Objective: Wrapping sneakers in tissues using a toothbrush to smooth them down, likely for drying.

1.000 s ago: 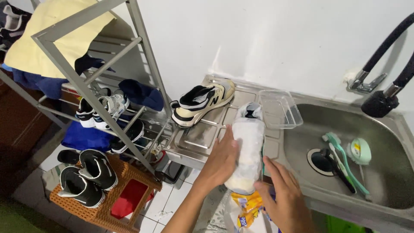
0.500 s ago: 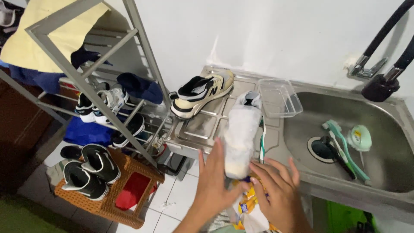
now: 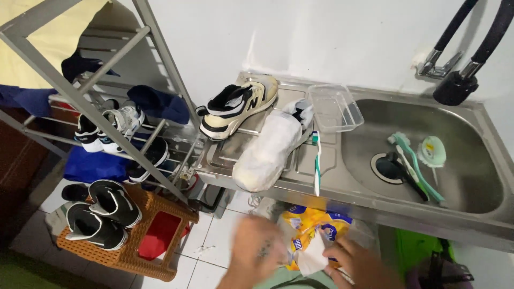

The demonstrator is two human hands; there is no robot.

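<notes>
A sneaker wrapped in white tissue (image 3: 266,154) lies on the steel drainboard (image 3: 225,152), with no hand on it. Beside it stands a cream and black sneaker (image 3: 239,105). Low in the view, below the counter edge, my left hand (image 3: 256,252) is blurred and lies against a yellow tissue pack (image 3: 309,229). My right hand (image 3: 360,263) pinches a white tissue sheet (image 3: 312,259) sticking out of that pack. A green and white toothbrush (image 3: 317,161) lies on the drainboard to the right of the wrapped shoe.
A clear plastic tub (image 3: 334,107) sits at the sink's (image 3: 471,176) left rim; green brushes (image 3: 417,160) lie in the basin under black hoses (image 3: 460,48). To the left are a metal rack (image 3: 107,123) with shoes and an orange basket (image 3: 126,251) holding black shoes.
Both hands let go of the wrapped sneaker, which now lies on the drainboard. They dropped to the yellow tissue pack below the counter edge.
</notes>
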